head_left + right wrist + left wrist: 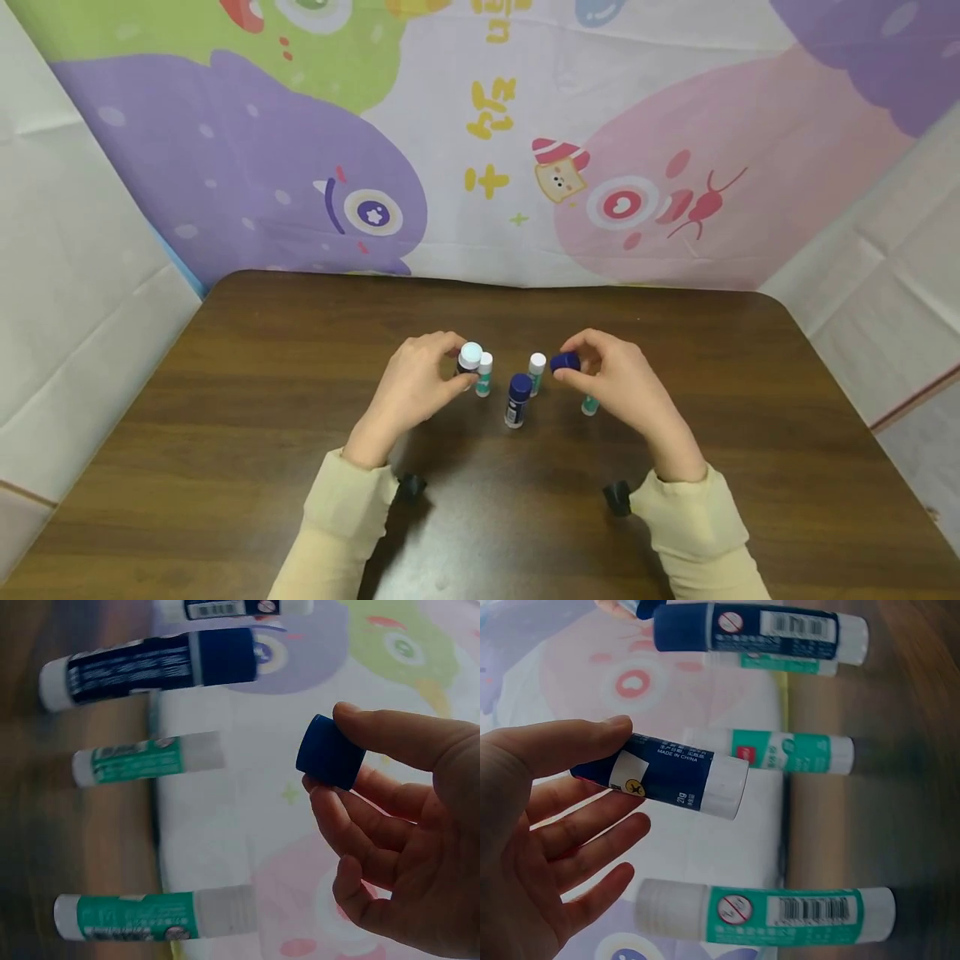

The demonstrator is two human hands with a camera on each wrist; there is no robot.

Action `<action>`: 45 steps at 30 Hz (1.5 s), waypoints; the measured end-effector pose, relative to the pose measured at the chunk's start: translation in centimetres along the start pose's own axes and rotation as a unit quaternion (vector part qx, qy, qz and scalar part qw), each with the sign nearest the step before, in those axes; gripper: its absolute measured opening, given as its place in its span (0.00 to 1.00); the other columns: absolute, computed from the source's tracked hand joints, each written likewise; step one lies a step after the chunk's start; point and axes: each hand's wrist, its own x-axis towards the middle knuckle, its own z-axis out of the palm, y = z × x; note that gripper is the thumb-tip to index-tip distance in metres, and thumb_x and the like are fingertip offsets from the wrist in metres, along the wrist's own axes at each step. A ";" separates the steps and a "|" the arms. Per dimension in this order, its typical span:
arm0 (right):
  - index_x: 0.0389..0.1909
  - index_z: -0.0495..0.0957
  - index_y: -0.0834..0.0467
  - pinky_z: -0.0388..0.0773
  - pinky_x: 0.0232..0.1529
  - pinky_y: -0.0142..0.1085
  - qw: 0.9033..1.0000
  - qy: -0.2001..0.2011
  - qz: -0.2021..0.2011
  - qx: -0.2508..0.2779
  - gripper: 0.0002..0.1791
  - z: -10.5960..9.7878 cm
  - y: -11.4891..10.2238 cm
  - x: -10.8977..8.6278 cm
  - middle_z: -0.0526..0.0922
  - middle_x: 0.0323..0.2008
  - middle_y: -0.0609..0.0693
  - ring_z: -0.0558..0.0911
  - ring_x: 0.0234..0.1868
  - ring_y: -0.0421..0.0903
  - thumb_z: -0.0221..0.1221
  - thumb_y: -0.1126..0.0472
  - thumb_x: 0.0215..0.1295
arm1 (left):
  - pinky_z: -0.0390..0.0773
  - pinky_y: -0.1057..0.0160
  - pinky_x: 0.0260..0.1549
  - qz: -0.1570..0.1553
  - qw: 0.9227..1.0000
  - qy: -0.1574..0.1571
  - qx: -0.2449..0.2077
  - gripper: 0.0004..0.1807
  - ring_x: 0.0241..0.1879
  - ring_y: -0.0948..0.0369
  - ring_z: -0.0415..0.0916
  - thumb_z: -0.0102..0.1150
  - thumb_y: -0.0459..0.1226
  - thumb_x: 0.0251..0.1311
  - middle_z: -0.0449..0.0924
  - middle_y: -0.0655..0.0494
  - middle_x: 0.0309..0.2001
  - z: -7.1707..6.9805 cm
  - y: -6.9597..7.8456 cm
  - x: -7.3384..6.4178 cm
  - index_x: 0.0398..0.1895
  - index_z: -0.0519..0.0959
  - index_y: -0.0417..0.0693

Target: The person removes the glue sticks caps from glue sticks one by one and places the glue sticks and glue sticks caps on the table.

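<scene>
My left hand (420, 375) pinches a dark blue glue stick (671, 776) between thumb and fingers, held upright above the table. Its top shows white in the head view, with no cap on it. A small dark blue cap (330, 752) is pinched by my right hand (618, 379), apart from any stick. Between the hands a capped dark blue glue stick (517, 402) stands on the table. Three green glue sticks with whitish caps stand around it: a left one (484, 377), a middle one (536, 375) and a right one (590, 406), partly hidden by my right hand.
The brown wooden table (495, 517) has a back edge against a cartoon-printed cloth (510, 242). White cloth panels (82, 275) hang at both sides. Black straps (618, 498) show at the sleeve cuffs.
</scene>
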 end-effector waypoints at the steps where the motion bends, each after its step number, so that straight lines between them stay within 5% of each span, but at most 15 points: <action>1: 0.40 0.76 0.55 0.72 0.26 0.34 1.000 -0.004 -0.003 -0.014 0.16 0.0 0.0 0.1 0.78 0.26 0.46 0.75 0.27 0.41 0.64 0.54 0.52 | 0.72 0.57 0.42 -0.001 1.000 0.000 0.002 0.15 0.35 0.58 0.76 0.69 0.41 0.43 0.80 0.58 0.34 0.1 -0.2 0.0 0.36 0.79 0.49; 8: 0.38 0.78 0.54 0.74 0.36 0.40 0.994 -0.017 -0.025 -0.108 0.16 0.1 0.7 0.9 0.81 0.32 0.46 0.79 0.33 0.43 0.65 0.51 0.50 | 0.70 0.55 0.45 -0.005 1.000 -0.004 0.025 0.15 0.30 0.59 0.73 0.68 0.38 0.42 0.79 0.56 0.32 0.4 -1.1 0.1 0.36 0.79 0.47; 15: 0.39 0.80 0.55 0.65 0.49 0.48 0.979 -0.047 -0.034 -0.197 0.16 0.9 1.6 2.4 0.82 0.33 0.46 0.78 0.34 0.44 0.65 0.52 0.50 | 0.69 0.53 0.47 -0.029 0.998 -0.030 0.055 0.14 0.25 0.60 0.68 0.65 0.38 0.43 0.79 0.55 0.28 0.2 -1.5 0.5 0.35 0.78 0.46; 24: 0.41 0.79 0.56 0.66 0.47 0.50 0.959 -0.087 -0.023 -0.268 0.15 2.0 1.8 3.7 0.83 0.37 0.50 0.80 0.37 0.47 0.64 0.56 0.52 | 0.71 0.58 0.32 -0.066 0.995 -0.028 0.071 0.13 0.18 0.62 0.65 0.66 0.39 0.42 0.75 0.57 0.21 0.8 -1.8 0.5 0.33 0.78 0.45; 32: 0.33 0.78 0.55 0.65 0.44 0.50 0.942 -0.069 0.000 -0.328 0.14 3.8 2.3 3.5 0.83 0.30 0.50 0.80 0.33 0.49 0.68 0.55 0.46 | 0.70 0.49 0.45 -0.104 0.990 -0.055 0.078 0.14 0.35 0.54 0.79 0.66 0.38 0.44 0.82 0.53 0.32 0.9 -1.6 0.5 0.36 0.78 0.44; 39: 0.34 0.77 0.56 0.64 0.44 0.50 0.933 -0.061 0.016 -0.354 0.17 4.5 2.4 3.7 0.83 0.29 0.52 0.80 0.32 0.50 0.69 0.54 0.45 | 0.69 0.49 0.45 -0.134 0.985 -0.067 0.088 0.16 0.29 0.58 0.77 0.68 0.41 0.43 0.80 0.57 0.24 1.3 -1.6 0.5 0.37 0.79 0.45; 45: 0.36 0.77 0.56 0.62 0.43 0.49 0.925 -0.068 0.022 -0.373 0.18 4.9 2.3 3.7 0.82 0.28 0.52 0.79 0.30 0.49 0.69 0.53 0.45 | 0.64 0.47 0.51 -0.165 0.980 -0.067 0.088 0.17 0.34 0.54 0.78 0.69 0.42 0.44 0.81 0.53 0.27 1.6 -1.4 0.5 0.37 0.78 0.45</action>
